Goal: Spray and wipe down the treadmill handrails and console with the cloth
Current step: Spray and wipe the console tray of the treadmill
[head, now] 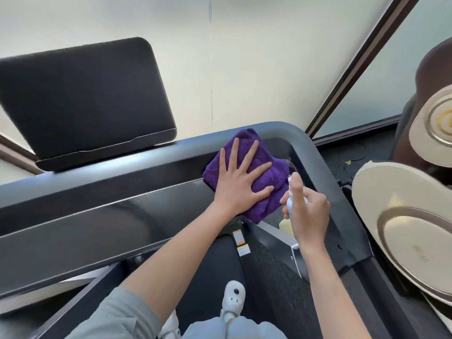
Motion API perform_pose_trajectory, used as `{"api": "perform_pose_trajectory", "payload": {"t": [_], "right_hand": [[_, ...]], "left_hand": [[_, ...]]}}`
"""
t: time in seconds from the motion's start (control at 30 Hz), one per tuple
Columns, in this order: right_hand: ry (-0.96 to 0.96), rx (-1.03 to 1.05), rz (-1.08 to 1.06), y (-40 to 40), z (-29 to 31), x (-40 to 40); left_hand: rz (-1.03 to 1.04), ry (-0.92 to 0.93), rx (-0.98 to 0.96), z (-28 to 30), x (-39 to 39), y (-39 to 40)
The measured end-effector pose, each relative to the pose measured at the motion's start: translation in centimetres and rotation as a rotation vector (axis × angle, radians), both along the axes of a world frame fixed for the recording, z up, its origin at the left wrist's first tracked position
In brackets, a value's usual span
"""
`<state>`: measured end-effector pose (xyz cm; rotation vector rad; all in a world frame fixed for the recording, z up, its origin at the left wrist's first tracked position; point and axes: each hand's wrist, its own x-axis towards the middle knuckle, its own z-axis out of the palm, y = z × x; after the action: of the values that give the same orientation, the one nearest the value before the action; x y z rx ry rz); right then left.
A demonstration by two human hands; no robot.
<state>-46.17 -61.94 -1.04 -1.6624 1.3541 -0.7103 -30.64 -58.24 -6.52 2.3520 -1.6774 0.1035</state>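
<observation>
Left hand (241,177): fingers spread flat on purple cloth (259,177) at console (102,216) right end. Right hand (309,211), beside cloth: fingers curled round spray bottle (291,204), its body mostly hidden.

— What carries everything here?

— The dark grey treadmill console ledge (102,192), a glossy black strip running from near left to far right, where it bends into the rounded grey handrail (315,157).

— And on it?

— A folded purple microfibre cloth (259,167) lies flat at the far right end by the bend. The black padded screen panel (83,99) stands tilted on the far left.
</observation>
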Motion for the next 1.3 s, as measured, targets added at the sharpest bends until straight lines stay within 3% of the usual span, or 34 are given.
{"api": "perform_pose_trajectory", "payload": {"t": [0.3,0.97,1.13,1.3], "right_hand": [[-0.027,-0.029,0.168,5.6,1.1,7.2],[-0.027,0.001,0.303,23.4,1.4,19.0],[-0.006,-0.005,0.298,26.2,1.4,19.9],[-0.002,-0.060,0.239,25.8,2.1,19.9]], "left_hand": [[0.216,0.060,-0.022,0.0,5.4,11.4],[0.301,0.093,-0.010,-0.2,17.0,35.4],[0.330,0.104,-0.015,-0.3,18.8,39.3],[0.419,0.094,-0.023,-0.3,17.6,38.3]]}}
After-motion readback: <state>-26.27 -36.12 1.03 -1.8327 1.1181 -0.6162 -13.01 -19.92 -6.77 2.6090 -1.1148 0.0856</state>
